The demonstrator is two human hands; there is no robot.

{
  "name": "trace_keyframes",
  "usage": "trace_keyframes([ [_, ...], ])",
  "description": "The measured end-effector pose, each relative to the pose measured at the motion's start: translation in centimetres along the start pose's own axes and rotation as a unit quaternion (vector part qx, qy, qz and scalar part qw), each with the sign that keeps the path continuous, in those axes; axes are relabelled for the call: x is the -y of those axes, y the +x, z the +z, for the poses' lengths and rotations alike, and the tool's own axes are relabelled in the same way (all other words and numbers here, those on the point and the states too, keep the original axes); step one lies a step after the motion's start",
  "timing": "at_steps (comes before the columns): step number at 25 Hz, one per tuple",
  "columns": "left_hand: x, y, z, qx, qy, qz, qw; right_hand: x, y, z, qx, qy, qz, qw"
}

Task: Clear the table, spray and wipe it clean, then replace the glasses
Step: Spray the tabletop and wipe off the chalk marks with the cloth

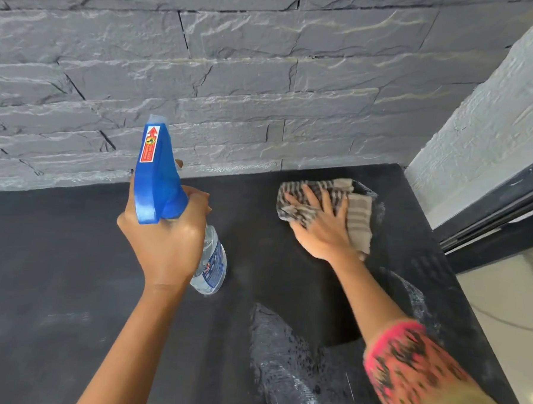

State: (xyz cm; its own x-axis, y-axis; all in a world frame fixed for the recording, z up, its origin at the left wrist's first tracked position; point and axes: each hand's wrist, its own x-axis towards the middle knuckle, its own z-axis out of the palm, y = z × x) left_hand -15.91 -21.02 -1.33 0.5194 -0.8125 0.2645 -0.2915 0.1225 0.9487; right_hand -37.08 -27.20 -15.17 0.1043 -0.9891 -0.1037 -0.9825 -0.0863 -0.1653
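Right hand (pixel 319 227) seemingly flat on cloth (pixel 358 216) (left (pixel 167 243): bottle (pixel 158 177)).

So the left hand (pixel 164 242) is up over the middle of the table (pixel 55 268), back of the hand to the camera, fingers wrapped round the sprayer (pixel 158 180) neck. The trigger finger's hidden, can't tell if it's squeezing. The right hand (pixel 316 226) lies flat with fingers spread, palm down on the cloth (pixel 359 213) near the table's far right corner, arm stretched out.

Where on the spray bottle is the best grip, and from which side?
Probably grip the spray bottle by its narrow neck under the blue head, from behind, as the left hand does: the head overhangs the fist and the nozzle faces away, toward the wall.
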Motion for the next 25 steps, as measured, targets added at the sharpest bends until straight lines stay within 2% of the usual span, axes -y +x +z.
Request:
trace_keyframes([
  [1, 0.0, 0.0, 0.0, -0.001, -0.001, -0.003, 1.000, 1.8, 1.1, 0.1, 0.006, 0.004, 0.004, 1.000],
  [3, -0.1, 0.2, -0.1, -0.001, -0.001, -0.008, 1.000, 4.8, -0.1, 0.8, 0.022, -0.002, -0.047, 0.999],
  [7, -0.8, -0.5, -0.8, -0.014, -0.008, -0.017, 1.000, 6.2, -12.7, 3.1, 0.015, -0.019, -0.203, 0.979],
  [9, -1.2, -2.1, -1.9, -0.032, -0.003, -0.029, 0.999, 3.5, -19.5, 3.9, 0.012, -0.019, -0.231, 0.973],
  [11, -2.1, -4.6, -4.0, -0.024, 0.003, -0.033, 0.999, -1.0, -22.3, 3.1, 0.000, -0.025, -0.202, 0.979],
  [13, -2.6, -6.8, -6.4, 0.000, 0.007, -0.039, 0.999, -3.4, -20.1, 1.7, 0.013, -0.029, -0.133, 0.991],
  [16, -3.6, -11.0, -9.8, 0.005, 0.014, -0.058, 0.998, -0.6, -15.7, 1.0, 0.034, -0.005, -0.011, 0.999],
  [17, -4.2, -12.4, -10.6, 0.003, 0.013, -0.053, 0.998, 1.4, -15.4, 1.2, 0.041, 0.005, -0.004, 0.999],
  [18, -4.8, -13.6, -11.3, 0.004, 0.010, -0.050, 0.999, 3.4, -16.0, 1.5, 0.049, 0.008, -0.027, 0.998],
  [21, -6.0, -16.3, -12.9, 0.005, 0.003, -0.043, 0.999, 6.1, -23.5, 3.0, 0.069, -0.002, -0.188, 0.980],
  [23, -5.9, -17.6, -13.7, 0.000, 0.006, -0.050, 0.999, 4.2, -29.5, 4.0, 0.041, -0.023, -0.247, 0.968],
  [25, -5.4, -18.7, -14.2, -0.003, 0.016, -0.056, 0.998, 0.6, -33.4, 4.1, 0.013, -0.043, -0.262, 0.964],
])
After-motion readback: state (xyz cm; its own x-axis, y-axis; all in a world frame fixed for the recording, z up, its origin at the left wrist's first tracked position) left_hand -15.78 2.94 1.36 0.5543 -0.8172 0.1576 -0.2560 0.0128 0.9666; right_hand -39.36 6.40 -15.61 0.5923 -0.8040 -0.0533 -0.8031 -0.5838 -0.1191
